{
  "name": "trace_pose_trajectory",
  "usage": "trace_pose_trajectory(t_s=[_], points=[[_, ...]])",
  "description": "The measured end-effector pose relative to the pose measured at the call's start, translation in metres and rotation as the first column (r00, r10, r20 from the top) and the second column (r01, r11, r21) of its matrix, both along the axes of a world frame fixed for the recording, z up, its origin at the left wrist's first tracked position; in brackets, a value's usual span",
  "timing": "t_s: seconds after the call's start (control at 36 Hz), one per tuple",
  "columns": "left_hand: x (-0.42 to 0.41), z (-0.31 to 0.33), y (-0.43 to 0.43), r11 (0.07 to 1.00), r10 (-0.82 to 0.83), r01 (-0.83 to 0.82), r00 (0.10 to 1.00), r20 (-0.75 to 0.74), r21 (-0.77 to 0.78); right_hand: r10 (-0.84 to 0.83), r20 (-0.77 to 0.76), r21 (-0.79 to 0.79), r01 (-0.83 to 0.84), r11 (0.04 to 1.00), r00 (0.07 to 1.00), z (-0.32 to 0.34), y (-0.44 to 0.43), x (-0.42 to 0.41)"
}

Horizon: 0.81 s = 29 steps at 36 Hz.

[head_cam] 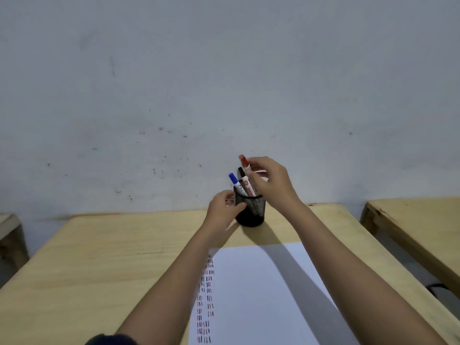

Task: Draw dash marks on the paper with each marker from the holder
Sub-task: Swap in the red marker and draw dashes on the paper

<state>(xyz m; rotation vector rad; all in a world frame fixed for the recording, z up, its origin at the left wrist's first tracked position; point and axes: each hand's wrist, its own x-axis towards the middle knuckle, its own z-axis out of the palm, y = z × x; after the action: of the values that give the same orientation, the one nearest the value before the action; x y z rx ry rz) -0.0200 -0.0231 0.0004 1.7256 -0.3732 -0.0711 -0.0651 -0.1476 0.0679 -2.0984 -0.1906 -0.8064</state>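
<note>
A black mesh holder stands at the far edge of the wooden table. My left hand grips its left side. My right hand pinches the red-capped marker, whose lower end is still inside the holder. A blue-capped marker and a black-capped marker also stand in it. The white paper lies in front of me, with columns of red, black and dark dash marks along its left edge.
A grey scuffed wall rises right behind the table. Another wooden table stands to the right across a gap, and part of a third shows at the left edge.
</note>
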Motion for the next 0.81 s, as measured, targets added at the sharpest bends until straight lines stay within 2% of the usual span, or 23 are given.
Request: trace_pose_trajectory(t_s=[0.11,0.31,0.47,0.56,0.69,0.81], points=[[-0.018,0.026,0.018,0.998,0.012,-0.004,0.989,0.145,-0.057,0.026,0.045,-0.084,-0.023,0.996,0.999,0.011,0.004,-0.021],[-0.058,0.064,0.048,0.96,0.003,0.056,0.978,0.21,-0.273,0.029,-0.059,-0.251,-0.043,0.967,0.998,0.011,0.009,-0.058],[-0.086,0.062,0.06,0.992,-0.041,0.073,0.96,0.277,-0.105,0.017,-0.121,-0.388,-0.063,0.92,0.993,0.004,0.017,-0.082],[-0.096,0.056,0.062,0.992,-0.038,0.072,0.957,0.288,-0.106,0.019,-0.109,-0.433,-0.064,0.899,0.994,0.003,0.022,-0.092],[-0.105,0.048,0.068,0.988,0.01,0.03,0.965,0.261,-0.15,0.015,-0.134,-0.329,-0.059,0.942,0.991,-0.002,0.023,-0.107],[-0.107,0.04,0.079,0.977,0.043,-0.002,0.981,0.19,-0.212,0.051,-0.232,-0.077,-0.071,0.994,0.971,-0.012,0.014,-0.113]])
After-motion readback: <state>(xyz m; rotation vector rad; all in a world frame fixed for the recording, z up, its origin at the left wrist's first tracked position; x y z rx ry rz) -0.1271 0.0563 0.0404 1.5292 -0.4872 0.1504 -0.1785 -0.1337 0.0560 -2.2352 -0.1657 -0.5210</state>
